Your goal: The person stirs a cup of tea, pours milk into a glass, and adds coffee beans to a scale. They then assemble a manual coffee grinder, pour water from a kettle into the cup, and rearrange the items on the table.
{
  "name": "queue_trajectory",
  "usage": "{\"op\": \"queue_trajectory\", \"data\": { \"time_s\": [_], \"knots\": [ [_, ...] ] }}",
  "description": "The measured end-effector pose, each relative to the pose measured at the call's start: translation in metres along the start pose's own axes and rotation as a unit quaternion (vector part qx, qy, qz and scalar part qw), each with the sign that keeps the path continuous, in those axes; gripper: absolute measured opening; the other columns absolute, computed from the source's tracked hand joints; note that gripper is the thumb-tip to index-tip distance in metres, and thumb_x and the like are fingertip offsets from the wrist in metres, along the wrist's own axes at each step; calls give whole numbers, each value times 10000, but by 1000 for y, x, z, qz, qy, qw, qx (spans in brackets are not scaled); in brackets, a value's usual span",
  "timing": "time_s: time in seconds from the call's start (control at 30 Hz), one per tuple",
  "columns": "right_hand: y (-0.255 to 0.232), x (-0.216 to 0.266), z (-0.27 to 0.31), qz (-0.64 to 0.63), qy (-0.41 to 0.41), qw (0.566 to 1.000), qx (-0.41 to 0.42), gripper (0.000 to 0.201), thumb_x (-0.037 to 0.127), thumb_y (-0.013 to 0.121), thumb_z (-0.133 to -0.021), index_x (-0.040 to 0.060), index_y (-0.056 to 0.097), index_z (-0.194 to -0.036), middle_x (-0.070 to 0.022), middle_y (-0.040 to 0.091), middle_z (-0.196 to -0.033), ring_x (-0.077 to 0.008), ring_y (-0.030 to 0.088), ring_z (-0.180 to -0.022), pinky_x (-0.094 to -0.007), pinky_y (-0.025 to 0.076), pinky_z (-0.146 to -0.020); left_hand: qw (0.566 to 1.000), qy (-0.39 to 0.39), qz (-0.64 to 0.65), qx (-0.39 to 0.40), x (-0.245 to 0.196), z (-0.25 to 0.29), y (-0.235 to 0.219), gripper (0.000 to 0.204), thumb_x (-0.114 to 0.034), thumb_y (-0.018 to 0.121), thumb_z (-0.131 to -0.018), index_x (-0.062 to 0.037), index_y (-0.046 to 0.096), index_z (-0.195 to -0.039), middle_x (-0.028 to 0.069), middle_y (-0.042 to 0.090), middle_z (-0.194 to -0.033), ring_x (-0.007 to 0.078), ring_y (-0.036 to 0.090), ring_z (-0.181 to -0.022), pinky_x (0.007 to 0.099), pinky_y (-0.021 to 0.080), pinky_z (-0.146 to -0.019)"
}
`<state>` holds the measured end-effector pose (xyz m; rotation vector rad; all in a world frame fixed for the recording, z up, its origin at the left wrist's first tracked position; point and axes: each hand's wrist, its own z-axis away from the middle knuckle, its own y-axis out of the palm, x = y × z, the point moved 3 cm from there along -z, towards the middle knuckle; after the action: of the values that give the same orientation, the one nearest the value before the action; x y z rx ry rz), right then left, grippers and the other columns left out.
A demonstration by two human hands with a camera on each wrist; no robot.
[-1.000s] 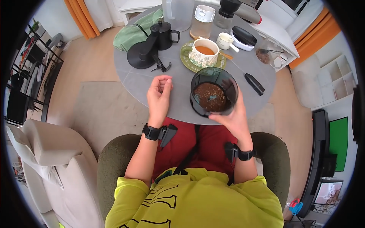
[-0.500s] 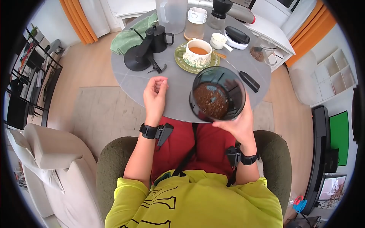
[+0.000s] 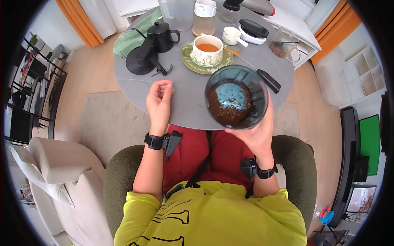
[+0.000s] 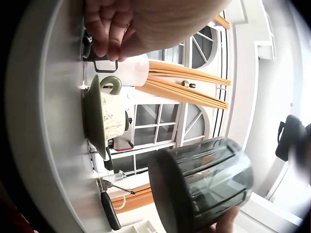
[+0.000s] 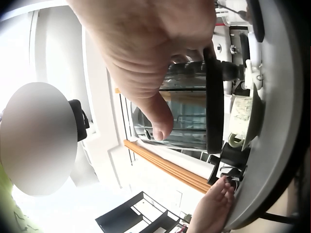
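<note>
My right hand grips a clear, dark-tinted container of dark brown grounds, above the table's near edge. Bluish light shows across the grounds. The left wrist view has the container tilted in the air, its black base toward the table. In the right wrist view, the thumb of the right hand lies along the wall. My left hand holds nothing, its fingers loosely curled by the table's near-left edge. Beyond the container are a cup of orange-brown liquid and its green saucer.
On the grey table are a black lid-like part with a crank, a black pot, a green cloth, a small white cup, a black-handled tool and a glass jar.
The container has tilted in my right hand, and a bluish bright patch has spread over the grounds. My left hand keeps much the same pose near the table edge. The head view has shifted slightly.
</note>
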<state>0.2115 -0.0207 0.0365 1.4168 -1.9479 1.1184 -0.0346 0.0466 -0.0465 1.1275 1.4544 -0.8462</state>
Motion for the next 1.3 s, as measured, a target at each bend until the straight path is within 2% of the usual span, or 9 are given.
{"op": "queue_trajectory", "data": {
  "time_s": [0.37,0.5,0.57,0.67,0.8,0.9,1.03,1.1,1.3],
  "knots": [
    [-3,-20,1,-49,6,999,5,1096,161,913,-566,-20,256,-1425,-167,463,-1341,-250,506,-1210,-380,414,-1021,1000,-1,-7,-2,-2,1,1,98,-65,580,-926,0,609,-994,-10,590,-820,48,535,-761,186,432,-709],
    [-7,-42,-3,-210,183,957,-84,1125,164,921,-546,-25,249,-1428,-163,471,-1333,-241,491,-1223,-384,404,-1028,1000,-9,-12,4,-3,1,1,96,-64,584,-925,-3,609,-994,-14,585,-820,48,530,-767,188,429,-715],
    [-13,-44,-5,-166,203,960,-98,1127,155,924,-537,-22,254,-1426,-165,476,-1326,-252,486,-1234,-387,399,-1033,1000,-8,-16,5,-4,2,2,94,-64,584,-925,-4,608,-993,-16,583,-821,47,528,-769,188,428,-717],
    [-4,-18,-5,-43,62,994,82,1090,159,920,-548,-20,278,-1411,-171,478,-1321,-265,501,-1221,-385,408,-1023,999,-31,-22,2,-4,3,4,92,-61,581,-927,-6,607,-996,-16,581,-828,50,526,-774,189,425,-723],
    [-10,-31,-10,-114,98,989,4,1110,165,922,-545,-32,263,-1416,-171,459,-1341,-263,478,-1244,-397,381,-1049,999,-33,-24,-5,-6,2,4,96,-58,576,-929,-5,602,-1005,-13,579,-839,54,523,-782,191,420,-736],
    [-9,-28,-16,-61,97,991,69,1125,180,925,-542,-41,252,-1415,-173,460,-1338,-271,489,-1233,-393,381,-1049,999,-41,-31,-4,-7,1,6,97,-57,576,-928,-5,601,-1006,-12,578,-843,55,521,-784,191,418,-738],
    [-11,-42,-19,-83,96,992,25,1195,185,947,-482,-19,246,-1429,-193,384,-1421,-288,417,-1303,-422,339,-1094,998,-48,-47,-2,-9,1,6,95,-59,577,-929,-4,601,-1002,-14,574,-841,51,519,-784,186,413,-730],
    [-7,-39,-19,-85,97,986,103,1173,181,940,-496,-19,255,-1427,-187,399,-1407,-280,426,-1295,-416,344,-1089,997,-54,-49,2,-10,1,7,103,-80,573,-937,-7,595,-1007,-6,564,-844,62,510,-794,195,402,-744],
    [-9,-41,-31,-79,72,992,71,1078,167,898,-575,-37,259,-1418,-185,420,-1383,-276,459,-1261,-396,372,-1056,996,-67,-55,5,-12,0,9,108,-98,566,-947,-10,592,-1006,0,553,-851,71,500,-805,203,389,-758]
  ]
}}
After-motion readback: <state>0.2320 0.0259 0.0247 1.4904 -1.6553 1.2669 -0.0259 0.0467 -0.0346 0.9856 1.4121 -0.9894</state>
